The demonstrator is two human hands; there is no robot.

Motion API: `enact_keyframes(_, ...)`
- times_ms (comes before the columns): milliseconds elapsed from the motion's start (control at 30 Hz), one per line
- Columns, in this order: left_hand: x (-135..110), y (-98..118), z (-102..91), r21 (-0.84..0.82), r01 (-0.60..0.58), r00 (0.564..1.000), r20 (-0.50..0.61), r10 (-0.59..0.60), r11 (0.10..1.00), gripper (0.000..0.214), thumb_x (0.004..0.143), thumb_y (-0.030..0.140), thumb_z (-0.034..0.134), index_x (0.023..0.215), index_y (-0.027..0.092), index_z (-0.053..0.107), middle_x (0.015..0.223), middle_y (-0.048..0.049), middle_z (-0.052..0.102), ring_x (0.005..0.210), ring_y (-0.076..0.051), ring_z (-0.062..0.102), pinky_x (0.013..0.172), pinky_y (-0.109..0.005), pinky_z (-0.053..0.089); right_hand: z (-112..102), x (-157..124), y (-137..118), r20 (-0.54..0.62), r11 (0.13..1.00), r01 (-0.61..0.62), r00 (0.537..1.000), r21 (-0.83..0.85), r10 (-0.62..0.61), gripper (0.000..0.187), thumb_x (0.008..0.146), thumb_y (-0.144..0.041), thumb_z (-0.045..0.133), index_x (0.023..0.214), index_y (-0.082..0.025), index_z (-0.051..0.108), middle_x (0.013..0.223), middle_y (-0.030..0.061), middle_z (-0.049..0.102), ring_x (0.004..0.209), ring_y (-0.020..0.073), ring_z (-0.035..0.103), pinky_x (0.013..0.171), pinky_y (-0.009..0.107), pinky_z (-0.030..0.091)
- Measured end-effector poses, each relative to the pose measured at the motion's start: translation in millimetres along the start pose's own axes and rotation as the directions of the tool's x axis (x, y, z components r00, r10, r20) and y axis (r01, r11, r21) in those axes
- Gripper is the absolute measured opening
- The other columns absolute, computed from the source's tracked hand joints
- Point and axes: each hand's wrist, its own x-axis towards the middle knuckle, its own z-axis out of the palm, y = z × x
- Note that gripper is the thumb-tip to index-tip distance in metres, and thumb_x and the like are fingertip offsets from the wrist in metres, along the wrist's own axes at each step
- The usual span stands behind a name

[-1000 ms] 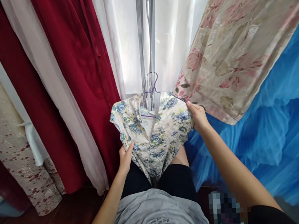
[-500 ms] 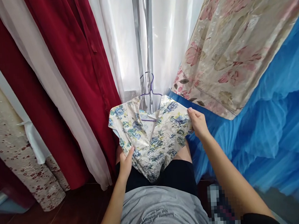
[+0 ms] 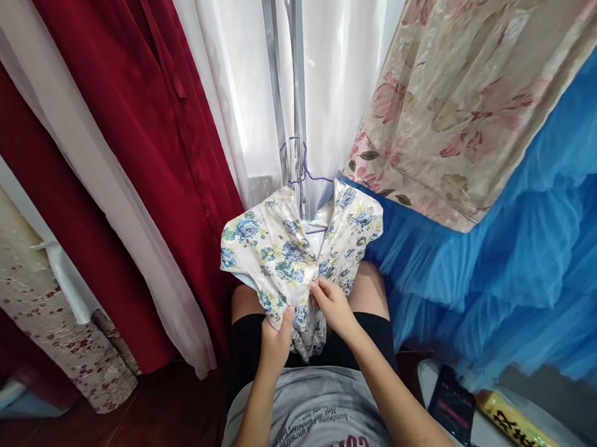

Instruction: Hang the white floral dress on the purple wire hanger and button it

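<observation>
A white top with blue and yellow flowers (image 3: 284, 247) hangs on a purple wire hanger (image 3: 303, 173) from a metal pole (image 3: 286, 84) in front of me. Both my hands meet at its front, low in the middle. My left hand (image 3: 277, 341) pinches the left front edge of the cloth. My right hand (image 3: 333, 305) pinches the right front edge beside it. The two edges are drawn together between my fingers. My thighs and grey shirt show just below.
Dark red curtains (image 3: 125, 159) and sheer white curtains (image 3: 340, 68) hang behind. A beige floral fabric (image 3: 461, 88) and blue tulle (image 3: 529, 238) fill the right side. A speckled fabric roll (image 3: 48, 316) leans at the left. A dark phone (image 3: 451, 409) lies at the lower right.
My right hand came down from the top's right shoulder to its front middle. My left hand shifted right along the hem. The garment's two sides folded inward toward each other.
</observation>
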Motion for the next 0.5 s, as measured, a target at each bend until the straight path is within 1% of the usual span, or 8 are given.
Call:
enact_keyframes(67, -1.7, 2.0, 2.5, 0.001, -0.011, 1.0, 0.01, 0.011, 1.0, 0.046, 0.089, 0.045, 0.07, 0.122, 0.013, 0.07, 0.129, -0.0159, 0.071, 0.13, -0.032, 0.062, 0.11, -0.043, 0.05, -3.9, 2.8, 1.5, -0.066, 1.0, 0.012, 0.998, -0.005, -0.013, 0.044, 0.096, -0.056, 0.053, 0.068, -0.022, 0.051, 0.059, -0.0017, 0.053, 0.057, 0.0158, 0.049, 0.058, 0.027, 0.038)
enact_keyframes(133, -2.6, 3.7, 3.6, -0.003, -0.016, 1.0, 0.017, 0.016, 1.0, 0.045, 0.09, 0.044, 0.069, 0.123, 0.014, 0.07, 0.13, -0.0147, 0.071, 0.132, -0.031, 0.06, 0.111, -0.042, 0.05, -9.2, 3.0, 2.9, -0.112, 0.999, -0.033, 0.993, 0.004, 0.033, 0.042, 0.094, -0.056, 0.056, 0.07, -0.022, 0.052, 0.059, -0.002, 0.055, 0.056, 0.0151, 0.049, 0.057, 0.027, 0.037)
enact_keyframes(167, -3.0, 4.3, 4.1, -0.006, -0.013, 1.0, 0.019, 0.013, 1.0, 0.044, 0.09, 0.044, 0.068, 0.124, 0.015, 0.069, 0.131, -0.0142, 0.07, 0.132, -0.031, 0.06, 0.111, -0.042, 0.049, -10.7, 2.9, 3.7, -0.116, 0.998, -0.06, 0.991, 0.022, 0.062, 0.041, 0.094, -0.057, 0.058, 0.072, -0.022, 0.052, 0.059, -0.0023, 0.055, 0.054, 0.0147, 0.049, 0.056, 0.027, 0.037)
enact_keyframes(233, -4.1, 4.9, 4.7, -0.009, -0.002, 1.0, 0.012, 0.003, 1.0, 0.044, 0.09, 0.044, 0.069, 0.123, 0.016, 0.07, 0.132, -0.0139, 0.07, 0.131, -0.031, 0.061, 0.111, -0.043, 0.049, -10.2, 3.8, 5.3, -0.094, 0.99, -0.091, 0.99, 0.106, 0.101, 0.039, 0.093, -0.057, 0.057, 0.077, -0.022, 0.052, 0.057, -0.0036, 0.055, 0.051, 0.0139, 0.047, 0.053, 0.026, 0.036)
enact_keyframes(367, -5.5, 4.0, 4.4, -0.006, 0.001, 1.0, 0.005, -0.001, 1.0, 0.044, 0.09, 0.044, 0.068, 0.123, 0.015, 0.069, 0.131, -0.0144, 0.07, 0.13, -0.031, 0.061, 0.113, -0.046, 0.048, -1.5, 9.0, 4.9, -0.038, 0.942, -0.067, 0.996, 0.327, 0.084, 0.033, 0.092, -0.052, 0.059, 0.077, -0.023, 0.05, 0.052, -0.0065, 0.05, 0.045, 0.0114, 0.04, 0.047, 0.024, 0.03)
enact_keyframes(433, -5.7, 3.1, 3.3, -0.002, -0.007, 1.0, -0.005, 0.007, 1.0, 0.045, 0.09, 0.044, 0.068, 0.124, 0.014, 0.068, 0.132, -0.0149, 0.069, 0.131, -0.031, 0.061, 0.113, -0.046, 0.047, 1.5, 10.8, 3.6, -0.004, 0.929, -0.076, 0.997, 0.363, 0.083, 0.032, 0.09, -0.05, 0.06, 0.076, -0.023, 0.051, 0.052, -0.0064, 0.051, 0.044, 0.0104, 0.039, 0.047, 0.024, 0.028)
enact_keyframes(500, -5.9, 2.5, 2.3, 0.005, -0.016, 1.0, -0.015, 0.016, 1.0, 0.045, 0.09, 0.044, 0.069, 0.124, 0.014, 0.068, 0.131, -0.0152, 0.07, 0.131, -0.032, 0.061, 0.112, -0.046, 0.048, 2.7, 11.0, 3.4, 0.015, 0.934, -0.086, 0.996, 0.348, 0.086, 0.033, 0.089, -0.049, 0.061, 0.074, -0.022, 0.052, 0.051, -0.0058, 0.052, 0.043, 0.01, 0.039, 0.046, 0.024, 0.028)
